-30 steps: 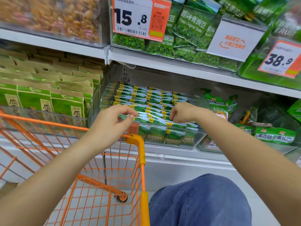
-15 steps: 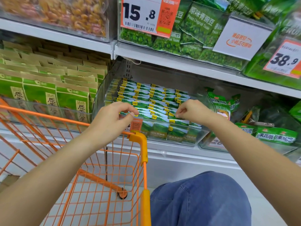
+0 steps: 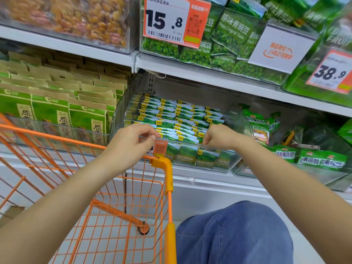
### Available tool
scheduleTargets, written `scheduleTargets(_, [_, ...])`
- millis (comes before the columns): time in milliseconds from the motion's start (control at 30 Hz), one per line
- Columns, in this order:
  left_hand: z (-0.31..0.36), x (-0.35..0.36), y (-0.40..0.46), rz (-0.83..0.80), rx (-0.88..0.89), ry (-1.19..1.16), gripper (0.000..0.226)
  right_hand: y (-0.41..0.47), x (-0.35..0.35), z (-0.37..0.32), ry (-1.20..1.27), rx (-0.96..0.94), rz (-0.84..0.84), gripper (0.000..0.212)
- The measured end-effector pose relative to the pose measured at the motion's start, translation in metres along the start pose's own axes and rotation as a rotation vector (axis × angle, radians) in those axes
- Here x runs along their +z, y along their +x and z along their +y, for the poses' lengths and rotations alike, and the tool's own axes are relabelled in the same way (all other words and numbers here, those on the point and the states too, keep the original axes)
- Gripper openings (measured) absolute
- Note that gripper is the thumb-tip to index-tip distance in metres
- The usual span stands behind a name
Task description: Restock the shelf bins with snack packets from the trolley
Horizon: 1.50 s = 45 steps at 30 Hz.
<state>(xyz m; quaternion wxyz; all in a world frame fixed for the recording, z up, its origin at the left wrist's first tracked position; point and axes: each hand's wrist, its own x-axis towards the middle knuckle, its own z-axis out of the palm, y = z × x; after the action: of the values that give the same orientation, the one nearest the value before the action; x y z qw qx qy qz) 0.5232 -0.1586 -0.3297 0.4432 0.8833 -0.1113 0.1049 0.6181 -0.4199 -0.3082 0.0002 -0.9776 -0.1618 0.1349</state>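
two bare hands reach forward, the left hand and the right hand. one orange wire trolley stands below them. two orange-and-white price tags hang on the upper shelf, the 15.8 tag and the 38.9 tag, with one plain white sign with orange writing between them. the small green snack packets with yellow labels lie in about four columns inside one clear plastic bin; their total cannot be counted.
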Motion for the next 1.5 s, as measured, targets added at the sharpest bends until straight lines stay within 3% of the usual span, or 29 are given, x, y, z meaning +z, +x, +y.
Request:
scheduleTargets(133, [-0.002, -0.001, -0.001, -0.004, 0.008, 0.007, 0.017, 0.001, -0.007, 0.006, 0.069, 0.042, -0.059, 0.01])
scheduleTargets(233, [-0.005, -0.004, 0.001, 0.01, -0.004, 0.004, 0.017, -0.005, -0.016, 0.008, 0.131, 0.083, 0.155, 0.02])
scheduleTargets(300, [-0.006, -0.005, 0.001, 0.008, 0.004, 0.013, 0.017, -0.005, -0.017, 0.009, 0.027, 0.109, 0.257, 0.026])
scheduleTargets(400, [-0.007, -0.006, 0.0, -0.01, 0.017, 0.041, 0.017, 0.001, -0.009, 0.012, -0.013, 0.105, 0.106, 0.035])
scheduleTargets(667, [-0.014, -0.007, 0.0, -0.015, 0.028, 0.054, 0.016, 0.012, -0.006, 0.011, 0.006, 0.098, 0.038, 0.007])
scheduleTargets(833, [-0.01, -0.003, -0.002, -0.045, 0.044, 0.053, 0.017, 0.029, 0.002, 0.002, -0.004, 0.136, -0.003, 0.019])
scheduleTargets(1167, [-0.007, -0.005, -0.006, -0.038, 0.066, 0.088, 0.014, 0.0, -0.001, 0.01, 0.446, 0.096, 0.123, 0.013])
scheduleTargets(1267, [-0.007, -0.005, -0.009, -0.06, 0.063, 0.116, 0.015, 0.005, 0.005, 0.006, 0.355, 0.138, 0.119, 0.006])
scheduleTargets(1500, [-0.008, -0.01, -0.006, -0.029, 0.074, 0.171, 0.017, 0.029, 0.016, -0.013, 0.129, 0.283, 0.149, 0.028])
